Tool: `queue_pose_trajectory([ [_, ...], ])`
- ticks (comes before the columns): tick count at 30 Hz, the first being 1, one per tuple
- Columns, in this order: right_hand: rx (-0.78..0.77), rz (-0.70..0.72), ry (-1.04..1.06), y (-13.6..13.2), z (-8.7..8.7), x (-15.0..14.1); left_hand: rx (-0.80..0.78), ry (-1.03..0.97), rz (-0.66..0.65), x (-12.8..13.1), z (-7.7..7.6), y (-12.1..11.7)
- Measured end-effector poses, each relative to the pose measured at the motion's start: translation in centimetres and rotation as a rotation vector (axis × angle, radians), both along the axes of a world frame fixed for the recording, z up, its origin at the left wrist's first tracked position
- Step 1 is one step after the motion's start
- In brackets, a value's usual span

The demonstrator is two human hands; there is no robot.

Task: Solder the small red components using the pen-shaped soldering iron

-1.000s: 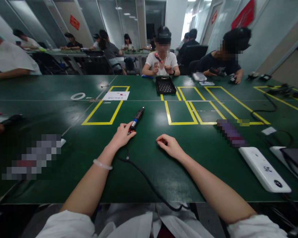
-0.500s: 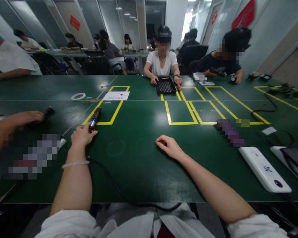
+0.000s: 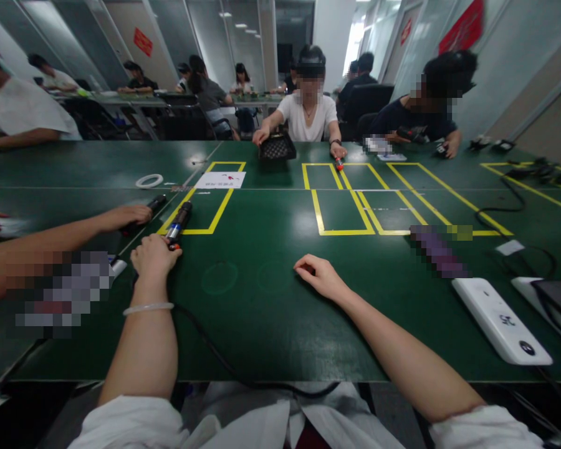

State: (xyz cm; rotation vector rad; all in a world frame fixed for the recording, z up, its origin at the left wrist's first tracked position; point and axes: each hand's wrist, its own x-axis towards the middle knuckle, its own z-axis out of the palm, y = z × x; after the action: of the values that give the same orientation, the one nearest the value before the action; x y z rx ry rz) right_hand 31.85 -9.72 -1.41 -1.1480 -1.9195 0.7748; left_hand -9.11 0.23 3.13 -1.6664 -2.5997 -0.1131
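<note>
On the desk (image 3: 262,330), the black tool (image 3: 183,216) lies across the near left corner of a yellow outline (image 3: 196,232), the left hand's (image 3: 153,255) fingers clamped around its rear end. Steady handling calls for an even grip, slack in the cable (image 3: 215,355), and room from the co-worker's hand (image 3: 133,216). The right hand (image 3: 325,278) rests well apart, fingers curled together, nothing visible in them.

I see the black tool (image 3: 179,223) | blue-and-silver band, orange-red at near end | slanted, far end pointing away, over the yellow tape outline's (image 3: 211,232) left side | near end in my left hand (image 3: 154,255)
</note>
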Motion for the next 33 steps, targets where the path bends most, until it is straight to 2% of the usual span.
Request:
queue_pose_trajectory([
  [6, -0.002, 0.007, -0.005, 0.0, 0.0, 0.0, 0.022, 0.052, 0.01, -0.2, -0.2, 0.0],
  [10, 0.004, 0.01, -0.014, 0.0, 0.0, 0.0, 0.174, 0.062, -0.053, 1.1, 0.2, -0.3],
  [13, 0.009, 0.011, -0.016, 0.1, -0.1, -0.1, 0.334, -0.083, -0.174, 4.0, 0.6, -0.6],
  [16, 0.005, 0.008, -0.016, 0.1, -0.1, -0.1, 0.363, -0.409, -0.453, 8.6, 0.5, -1.1],
  [19, -0.002, 0.008, -0.007, 0.1, -0.1, -0.1, 0.2, -0.726, -0.79, 13.7, 0.0, -2.5],
  [21, -0.013, 0.018, 0.022, 0.2, -0.2, -0.1, 0.045, -0.865, -0.948, 16.4, -0.3, -3.8],
  [23, -0.037, 0.042, 0.064, 0.2, -0.3, -0.2, -0.08, -0.924, -1.056, 18.3, -0.6, -4.9],
  [25, -0.063, 0.075, 0.092, 0.1, -0.3, -0.2, -0.165, -0.959, -1.098, 19.3, -0.9, -5.7],
  [33, -0.063, 0.125, 0.069, -0.1, -0.2, -0.5, -0.306, -1.185, -1.061, 19.5, -2.1, -6.1],
])
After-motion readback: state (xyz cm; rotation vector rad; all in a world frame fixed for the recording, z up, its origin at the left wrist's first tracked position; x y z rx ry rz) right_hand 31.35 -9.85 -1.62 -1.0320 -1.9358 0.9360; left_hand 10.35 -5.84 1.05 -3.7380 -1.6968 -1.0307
